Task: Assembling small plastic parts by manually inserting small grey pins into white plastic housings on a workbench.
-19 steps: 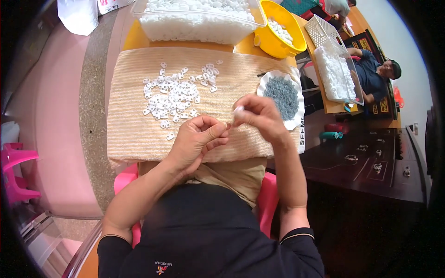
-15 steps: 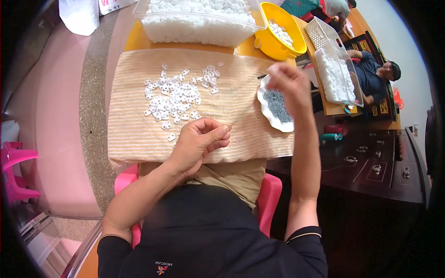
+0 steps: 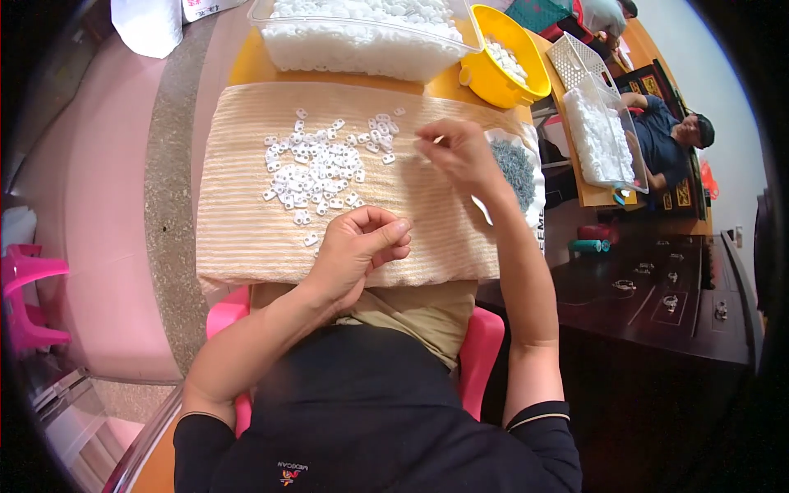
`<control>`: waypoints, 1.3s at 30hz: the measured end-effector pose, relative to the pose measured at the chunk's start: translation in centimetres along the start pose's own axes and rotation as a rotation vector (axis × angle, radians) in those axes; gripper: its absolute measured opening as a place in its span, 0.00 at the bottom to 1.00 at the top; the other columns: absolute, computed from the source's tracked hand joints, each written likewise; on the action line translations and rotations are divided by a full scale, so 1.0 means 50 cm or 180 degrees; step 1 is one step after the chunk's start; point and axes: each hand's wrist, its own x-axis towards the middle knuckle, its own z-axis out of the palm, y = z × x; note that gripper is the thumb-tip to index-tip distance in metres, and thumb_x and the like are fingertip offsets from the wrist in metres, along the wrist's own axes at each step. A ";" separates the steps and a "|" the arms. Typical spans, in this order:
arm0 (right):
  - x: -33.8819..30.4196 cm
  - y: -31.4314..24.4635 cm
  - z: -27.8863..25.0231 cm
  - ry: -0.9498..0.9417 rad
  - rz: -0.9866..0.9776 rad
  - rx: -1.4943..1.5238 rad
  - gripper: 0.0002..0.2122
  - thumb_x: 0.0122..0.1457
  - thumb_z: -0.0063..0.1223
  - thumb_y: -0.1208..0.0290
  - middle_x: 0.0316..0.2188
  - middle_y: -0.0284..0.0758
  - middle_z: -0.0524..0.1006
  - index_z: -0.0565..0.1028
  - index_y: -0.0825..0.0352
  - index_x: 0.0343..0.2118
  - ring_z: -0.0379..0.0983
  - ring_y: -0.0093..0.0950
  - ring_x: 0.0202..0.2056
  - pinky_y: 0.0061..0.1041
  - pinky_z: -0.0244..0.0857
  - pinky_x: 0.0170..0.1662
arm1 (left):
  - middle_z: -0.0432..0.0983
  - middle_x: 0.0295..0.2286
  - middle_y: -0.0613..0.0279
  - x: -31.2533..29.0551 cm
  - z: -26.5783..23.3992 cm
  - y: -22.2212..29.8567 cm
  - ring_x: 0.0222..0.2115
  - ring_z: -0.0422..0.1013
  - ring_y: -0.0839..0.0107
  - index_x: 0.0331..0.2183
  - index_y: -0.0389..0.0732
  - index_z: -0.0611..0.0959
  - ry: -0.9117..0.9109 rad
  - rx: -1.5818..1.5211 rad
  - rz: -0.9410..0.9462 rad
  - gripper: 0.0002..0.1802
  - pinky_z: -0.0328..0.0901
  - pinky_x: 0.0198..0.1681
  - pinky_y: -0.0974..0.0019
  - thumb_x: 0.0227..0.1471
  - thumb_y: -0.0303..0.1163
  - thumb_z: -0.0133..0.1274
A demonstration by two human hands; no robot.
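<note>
My left hand (image 3: 367, 240) is closed in a pinch above the near part of the striped cloth (image 3: 238, 246); whatever its fingertips hold is too small to make out. Farther up and to the right, my right hand (image 3: 462, 156) hovers over the cloth with its fingers curled toward the thumb, slightly blurred; what they hold, if anything, does not show. A loose pile of small white plastic pieces with holes (image 3: 316, 177) lies left of both hands. Partly behind my right hand and wrist stands a white wavy-edged dish (image 3: 536, 168) of thin grey metal pieces (image 3: 514, 172).
Behind the cloth stand a clear bin (image 3: 362, 53) full of white pieces and a yellow basin (image 3: 538, 78). At right, another full clear bin (image 3: 600, 140) stands near a seated person (image 3: 657, 135). A pink stool (image 3: 33, 296) is at far left.
My right hand has swung left from above the dish to over the cloth, uncovering more of the grey pieces. My left hand keeps its pinch in nearly the same place.
</note>
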 end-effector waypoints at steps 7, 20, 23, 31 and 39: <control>-0.013 -0.054 0.066 -0.0307 -0.0212 -0.0788 0.09 0.51 0.58 0.71 0.28 0.39 0.78 0.80 0.67 0.34 0.75 0.33 0.30 0.28 0.68 0.35 | 0.78 0.32 0.60 0.001 -0.004 -0.007 0.29 0.74 0.76 0.31 0.38 0.77 0.0053 -0.0003 0.0093 0.04 0.73 0.36 0.72 0.53 0.26 0.57; -0.043 -0.046 0.086 -0.0028 -0.0389 -0.1542 0.07 0.56 0.52 0.69 0.31 0.41 0.76 0.76 0.66 0.32 0.73 0.45 0.33 0.39 0.66 0.37 | 0.76 0.30 0.62 0.004 -0.010 -0.008 0.28 0.73 0.76 0.34 0.37 0.77 0.0128 0.0000 0.0238 0.05 0.72 0.35 0.72 0.54 0.27 0.55; -0.066 -0.054 0.085 0.0307 -0.0517 -0.0837 0.06 0.55 0.53 0.70 0.28 0.42 0.76 0.76 0.67 0.32 0.74 0.43 0.30 0.35 0.67 0.34 | 0.76 0.31 0.63 0.005 -0.009 -0.007 0.30 0.73 0.77 0.37 0.36 0.77 0.0298 -0.0029 0.0413 0.08 0.72 0.36 0.72 0.55 0.28 0.54; -0.153 -0.101 0.113 0.0678 -0.0725 -0.0191 0.05 0.51 0.58 0.79 0.25 0.42 0.77 0.75 0.69 0.31 0.75 0.36 0.26 0.28 0.68 0.29 | 0.76 0.33 0.65 0.001 0.001 -0.001 0.32 0.71 0.79 0.41 0.36 0.78 0.0318 -0.0224 0.0504 0.11 0.69 0.36 0.75 0.57 0.30 0.52; -0.175 -0.091 0.107 0.0743 -0.1106 0.0201 0.07 0.49 0.59 0.81 0.28 0.38 0.76 0.76 0.70 0.32 0.74 0.33 0.28 0.26 0.68 0.30 | 0.77 0.32 0.66 -0.004 0.000 -0.008 0.32 0.72 0.77 0.40 0.38 0.79 0.0320 0.0114 0.0493 0.09 0.69 0.39 0.73 0.57 0.30 0.53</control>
